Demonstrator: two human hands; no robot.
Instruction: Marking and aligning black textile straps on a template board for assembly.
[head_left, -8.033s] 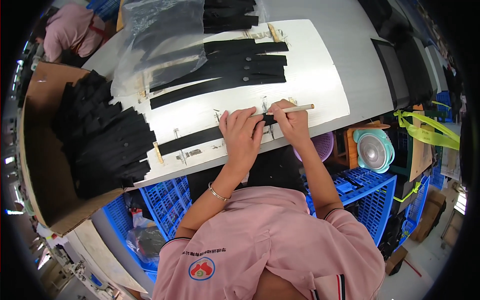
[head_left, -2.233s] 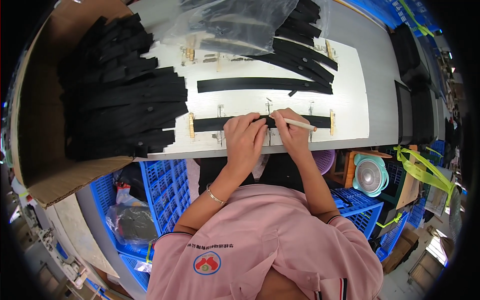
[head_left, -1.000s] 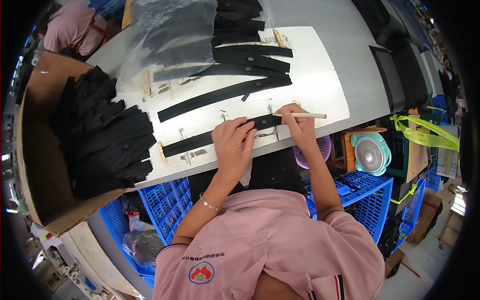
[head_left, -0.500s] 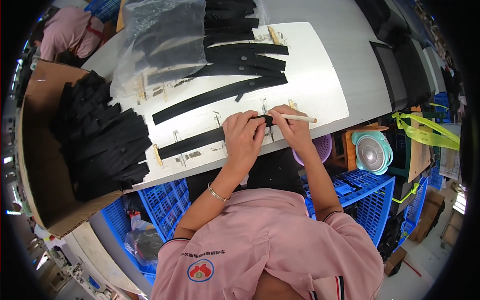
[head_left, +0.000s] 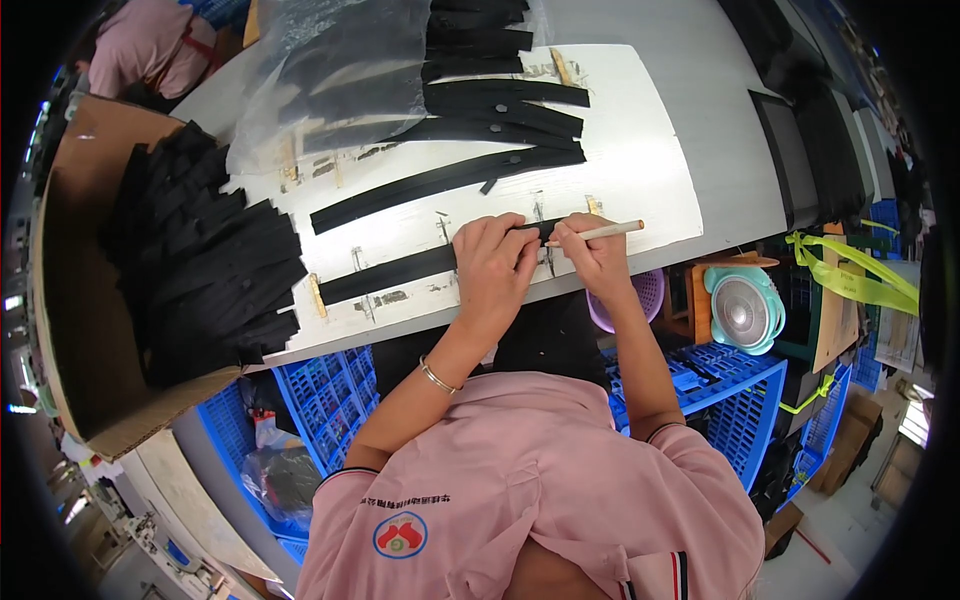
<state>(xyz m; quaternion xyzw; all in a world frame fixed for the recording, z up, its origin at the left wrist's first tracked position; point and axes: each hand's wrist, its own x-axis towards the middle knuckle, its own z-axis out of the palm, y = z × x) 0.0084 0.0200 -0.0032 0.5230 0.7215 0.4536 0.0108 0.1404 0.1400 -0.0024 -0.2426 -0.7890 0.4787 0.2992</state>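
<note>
A long black fabric strip (head_left: 390, 273) lies along the near edge of a white board (head_left: 650, 170). My left hand (head_left: 493, 265) holds it down, fingers bent and pressed onto it near its right part. In my right hand (head_left: 598, 258) is a pale pencil (head_left: 615, 230), gripped between thumb and fingers. Its blunt end sticks out to the right, and its tip meets the strip just right of my left hand. Marks and a yellow tape piece (head_left: 317, 296) show on the board by the strip's left end.
A second black strip (head_left: 400, 190) lies farther back, with more strips under a clear plastic bag (head_left: 330, 80). At left, a cardboard box (head_left: 85, 180) is heaped with black strips (head_left: 210, 260). Blue crates (head_left: 735, 385) and a turquoise fan (head_left: 745, 310) stand below the table's edge.
My right fingers have moved off the strip's right part, which now lies flatter. The pencil has turned so its tip is down at the strip. My left hand stays on the strip.
</note>
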